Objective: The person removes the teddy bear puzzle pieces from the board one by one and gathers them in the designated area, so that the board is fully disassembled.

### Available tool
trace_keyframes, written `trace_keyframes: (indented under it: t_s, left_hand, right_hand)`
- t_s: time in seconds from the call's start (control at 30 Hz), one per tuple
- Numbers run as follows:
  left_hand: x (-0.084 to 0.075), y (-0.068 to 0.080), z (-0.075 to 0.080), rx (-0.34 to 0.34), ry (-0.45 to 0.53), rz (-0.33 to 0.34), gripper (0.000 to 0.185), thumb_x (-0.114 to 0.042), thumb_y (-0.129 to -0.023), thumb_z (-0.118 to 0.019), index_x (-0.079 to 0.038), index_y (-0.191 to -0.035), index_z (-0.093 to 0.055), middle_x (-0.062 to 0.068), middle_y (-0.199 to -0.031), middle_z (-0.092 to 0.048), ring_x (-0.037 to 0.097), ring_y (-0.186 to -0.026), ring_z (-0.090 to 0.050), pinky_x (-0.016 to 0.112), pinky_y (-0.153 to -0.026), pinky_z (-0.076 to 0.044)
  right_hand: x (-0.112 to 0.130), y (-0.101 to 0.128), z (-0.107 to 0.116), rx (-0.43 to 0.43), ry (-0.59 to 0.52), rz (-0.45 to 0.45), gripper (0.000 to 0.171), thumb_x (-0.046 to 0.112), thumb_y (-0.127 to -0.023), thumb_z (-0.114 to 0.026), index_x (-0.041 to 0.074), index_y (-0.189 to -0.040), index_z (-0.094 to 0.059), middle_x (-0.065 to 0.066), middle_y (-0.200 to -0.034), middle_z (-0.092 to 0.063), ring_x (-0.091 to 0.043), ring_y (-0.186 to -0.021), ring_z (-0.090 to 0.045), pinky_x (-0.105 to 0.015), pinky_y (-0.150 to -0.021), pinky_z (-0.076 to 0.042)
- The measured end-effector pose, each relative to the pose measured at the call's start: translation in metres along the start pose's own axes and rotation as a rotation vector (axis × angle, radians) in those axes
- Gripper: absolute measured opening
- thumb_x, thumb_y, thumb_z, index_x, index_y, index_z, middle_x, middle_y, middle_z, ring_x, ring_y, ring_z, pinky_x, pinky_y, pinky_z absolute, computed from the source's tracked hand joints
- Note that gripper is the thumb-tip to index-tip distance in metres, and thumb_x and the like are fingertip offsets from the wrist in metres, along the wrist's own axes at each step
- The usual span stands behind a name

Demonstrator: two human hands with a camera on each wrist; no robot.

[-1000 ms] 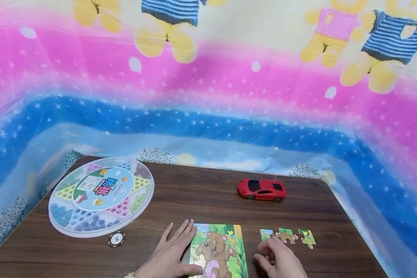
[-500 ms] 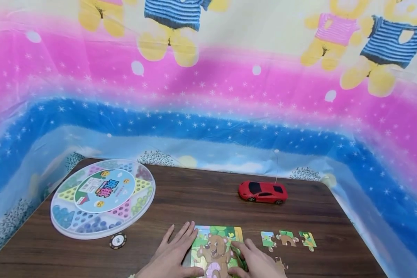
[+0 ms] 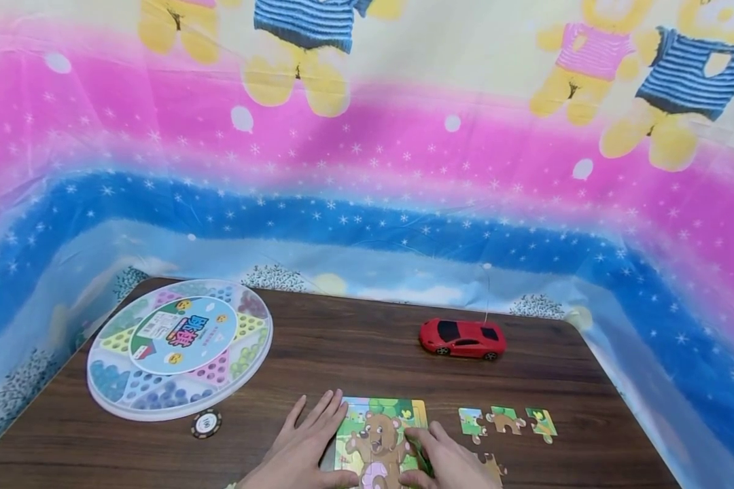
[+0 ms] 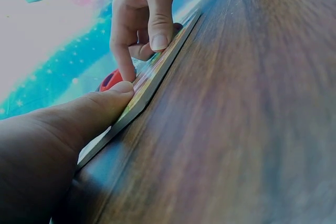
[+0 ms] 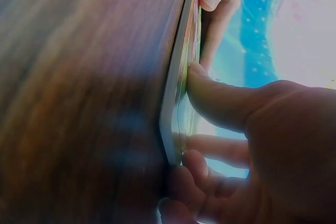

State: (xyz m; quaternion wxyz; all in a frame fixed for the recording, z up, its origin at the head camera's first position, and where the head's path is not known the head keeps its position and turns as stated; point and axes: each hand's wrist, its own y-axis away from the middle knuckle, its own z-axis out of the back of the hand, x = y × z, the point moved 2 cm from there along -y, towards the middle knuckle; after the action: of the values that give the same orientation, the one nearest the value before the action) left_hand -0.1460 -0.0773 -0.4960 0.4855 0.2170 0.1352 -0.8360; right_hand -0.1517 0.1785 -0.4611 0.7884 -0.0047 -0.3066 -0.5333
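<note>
Since half a second ago little has shifted: our right hand (image 3: 449, 463) has stayed on the puzzle board (image 3: 382, 441), its index finger creeping a touch further in toward the bear's shoulder, and our left hand (image 3: 302, 451) has kept its place. One second ago that right hand was still out among the loose pieces.

We see the puzzle board lying flat on the dark wood surface (image 3: 355, 356) at the near edge, between our two hands. Our left hand lies with its fingers (image 3: 324, 411) straight and spread on the surface along the board's left edge, the thumb pressing on top of the board's near corner, as the left wrist view shows (image 4: 113, 100). Our right hand presses on the board's right part; the right wrist view shows the thumb (image 5: 210, 95) flat on the picture face and the other fingers (image 5: 191, 179) curled at the board's edge.

Three loose pieces (image 3: 505, 421) lie in a row just right of the board, and a fourth piece (image 3: 493, 466) lies nearer, just beside our right hand.
</note>
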Motion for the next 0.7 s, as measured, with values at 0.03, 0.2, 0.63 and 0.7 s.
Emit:
trace_keyframes:
  t_s: [0.03,0.2,0.63,0.7]
  left_hand:
    - [0.0000,0.0004,0.0000,-0.002,0.001,-0.002,0.105,-0.078,-0.079,-0.052,-0.008,-0.153,-0.031,0.011,-0.160,-0.021,0.027,-0.147,-0.017,0.060,-0.113,-0.004]
    - [-0.0009,0.0015,0.0003,-0.008,0.007,-0.009,0.103,-0.076,-0.080,-0.053,-0.007,-0.153,-0.030,0.011,-0.160,-0.021,0.027,-0.147,-0.017,0.060,-0.113,-0.004]
    - [-0.0033,0.0020,0.0028,0.020,0.036,0.007,0.102,-0.075,-0.082,-0.052,-0.009,-0.155,-0.027,0.011,-0.161,-0.018,0.027,-0.147,-0.015,0.061,-0.113,-0.002]
    - [-0.0034,0.0018,0.0029,0.022,0.041,0.008,0.102,-0.075,-0.082,-0.051,-0.009,-0.155,-0.026,0.011,-0.161,-0.018,0.028,-0.147,-0.014,0.061,-0.113,-0.002]
  right_hand:
    - [0.0001,0.0002,-0.0004,-0.003,-0.003,0.001,0.063,0.050,-0.085,-0.069,0.011,-0.133,-0.055,0.002,-0.088,-0.042,-0.011,-0.065,-0.043,-0.030,-0.052,-0.035]
    - [0.0007,0.0024,-0.0011,-0.022,-0.043,0.010,0.048,0.051,-0.084,-0.069,0.017,-0.116,-0.057,0.003,-0.089,-0.044,-0.009,-0.066,-0.046,-0.029,-0.053,-0.039]
    - [0.0017,0.0037,-0.0019,-0.058,-0.080,-0.049,0.073,0.058,-0.079,-0.067,0.008,-0.129,-0.053,0.001,-0.091,-0.045,-0.013,-0.068,-0.048,-0.032,-0.056,-0.039]
    - [0.0014,0.0032,-0.0018,-0.055,-0.082,-0.052,0.072,0.058,-0.079,-0.067,0.008,-0.129,-0.054,0.001,-0.090,-0.045,-0.014,-0.069,-0.047,-0.032,-0.056,-0.039]
